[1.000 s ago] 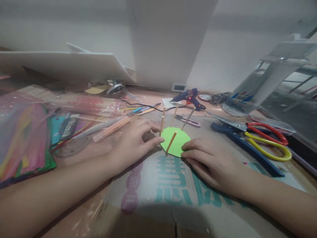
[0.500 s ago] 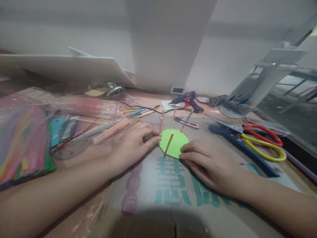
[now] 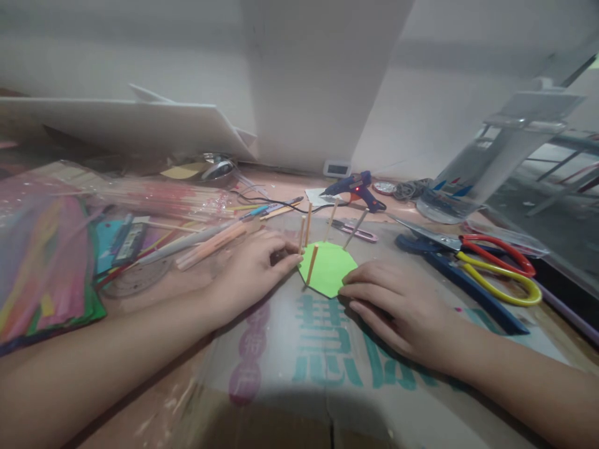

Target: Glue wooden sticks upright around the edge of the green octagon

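A small bright green many-sided board [image 3: 330, 271] with a dark edge lies on a plastic-covered surface in front of me. Several thin wooden sticks [image 3: 312, 265] stand up around its rim, some leaning slightly. My left hand [image 3: 262, 265] is closed at the board's left edge, thumb and fingertips pinching there right beside a stick. At the right edge, the curled fingers of my right hand [image 3: 395, 305] grip the rim, thumb side toward me. The undersides of the fingers are hidden.
Behind the board lie pink thread snips [image 3: 358, 232] and a blue glue gun [image 3: 355, 189] with a red light. Scissors [image 3: 491, 262] rest at right near a clear jug [image 3: 458, 181]. Bagged sticks [image 3: 163, 196] and colourful strips [image 3: 60, 268] fill the left.
The green board has turned slightly clockwise between my hands: its front stick has shifted left and the back ones right. Both hands have stayed almost in place.
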`<state>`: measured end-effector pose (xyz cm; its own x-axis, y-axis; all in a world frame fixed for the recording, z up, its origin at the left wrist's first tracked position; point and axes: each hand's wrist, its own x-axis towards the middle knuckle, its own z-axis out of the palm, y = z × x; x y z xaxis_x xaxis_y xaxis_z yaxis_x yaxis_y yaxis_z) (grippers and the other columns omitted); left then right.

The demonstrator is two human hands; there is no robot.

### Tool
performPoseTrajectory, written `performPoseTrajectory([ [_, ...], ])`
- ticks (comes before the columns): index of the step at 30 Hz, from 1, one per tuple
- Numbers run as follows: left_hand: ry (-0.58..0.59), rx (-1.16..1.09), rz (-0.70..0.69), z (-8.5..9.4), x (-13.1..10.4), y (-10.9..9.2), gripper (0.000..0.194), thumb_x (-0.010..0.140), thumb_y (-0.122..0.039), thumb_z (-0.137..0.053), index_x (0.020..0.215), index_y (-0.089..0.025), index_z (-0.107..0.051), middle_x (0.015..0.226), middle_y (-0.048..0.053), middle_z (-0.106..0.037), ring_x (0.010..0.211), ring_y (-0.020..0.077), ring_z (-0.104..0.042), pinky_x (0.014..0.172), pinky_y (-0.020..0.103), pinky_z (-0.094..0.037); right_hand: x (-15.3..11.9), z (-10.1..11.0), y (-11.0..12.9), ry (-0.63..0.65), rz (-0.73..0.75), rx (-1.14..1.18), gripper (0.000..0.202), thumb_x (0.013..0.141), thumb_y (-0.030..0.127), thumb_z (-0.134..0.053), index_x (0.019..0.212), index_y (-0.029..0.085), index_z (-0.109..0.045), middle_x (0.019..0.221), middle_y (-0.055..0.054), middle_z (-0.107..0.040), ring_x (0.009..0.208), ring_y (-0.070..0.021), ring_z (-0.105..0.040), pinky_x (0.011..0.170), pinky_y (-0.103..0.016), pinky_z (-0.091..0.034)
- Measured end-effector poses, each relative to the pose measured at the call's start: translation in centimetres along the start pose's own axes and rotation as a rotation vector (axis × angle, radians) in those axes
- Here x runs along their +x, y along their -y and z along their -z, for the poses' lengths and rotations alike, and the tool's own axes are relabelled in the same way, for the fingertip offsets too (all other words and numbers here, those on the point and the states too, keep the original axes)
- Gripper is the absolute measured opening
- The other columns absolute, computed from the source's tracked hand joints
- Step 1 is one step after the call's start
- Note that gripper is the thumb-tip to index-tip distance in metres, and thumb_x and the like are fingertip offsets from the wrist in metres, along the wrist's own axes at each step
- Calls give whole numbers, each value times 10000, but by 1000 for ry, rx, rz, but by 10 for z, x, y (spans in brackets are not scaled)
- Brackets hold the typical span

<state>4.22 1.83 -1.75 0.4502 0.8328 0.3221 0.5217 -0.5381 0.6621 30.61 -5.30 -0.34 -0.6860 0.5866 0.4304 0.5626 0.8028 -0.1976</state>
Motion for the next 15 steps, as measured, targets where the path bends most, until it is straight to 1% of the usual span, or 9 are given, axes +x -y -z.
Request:
performPoseTrajectory([
  [5,0,-3,-11,-1,1,1,152,949,-311,-607,988,-209,-714,1039,34,-728,1011,216,-642,924,391,-485,-2,-1,2,26,21,40,208,978,141,-582,1167,127,-667,1076,-122,-686,1018,-215,-619,892,-360,-541],
  [7,-13,1,-7,-1,0,1,164,952,-314,-598,1038,-212,-694,1069,37,-720,1030,220,-637,935,398,-485,-2,0,3,19,26,47,210,979,126,-570,1167,125,-663,1081,-124,-684,1015,-210,-618,876,-347,-545],
  [8,-35,3,-6,-1,-1,0,182,952,-313,-591,1079,-210,-672,1094,44,-709,1039,221,-632,939,400,-485,-1,1,3,8,31,49,213,977,117,-565,1168,126,-660,1083,-124,-683,1019,-209,-616,878,-346,-544],
  [10,-115,16,-17,0,-3,-2,207,945,-280,-573,1131,-196,-610,1114,57,-672,1040,216,-618,927,392,-489,-1,2,3,-11,29,44,223,972,100,-561,1173,128,-653,1088,-123,-683,1035,-211,-610,899,-355,-538],
  [12,-206,41,-84,3,-7,-6,174,922,-216,-550,1094,-189,-568,1060,49,-636,995,198,-602,891,363,-490,-1,2,2,-15,14,29,216,970,103,-568,1166,133,-653,1091,-118,-683,1047,-211,-609,921,-366,-534],
  [13,-229,55,-136,4,-10,-8,145,910,-185,-539,1054,-192,-563,1017,38,-622,965,188,-594,872,348,-485,-1,2,2,-12,5,21,211,970,109,-573,1163,136,-653,1097,-117,-683,1056,-211,-609,934,-370,-532],
  [15,-218,75,-232,6,-14,-11,136,897,-147,-524,1012,-199,-577,959,20,-610,925,176,-582,847,329,-473,-2,0,1,-5,-9,7,206,971,126,-581,1164,142,-653,1129,-118,-680,1094,-213,-608,966,-376,-530],
])
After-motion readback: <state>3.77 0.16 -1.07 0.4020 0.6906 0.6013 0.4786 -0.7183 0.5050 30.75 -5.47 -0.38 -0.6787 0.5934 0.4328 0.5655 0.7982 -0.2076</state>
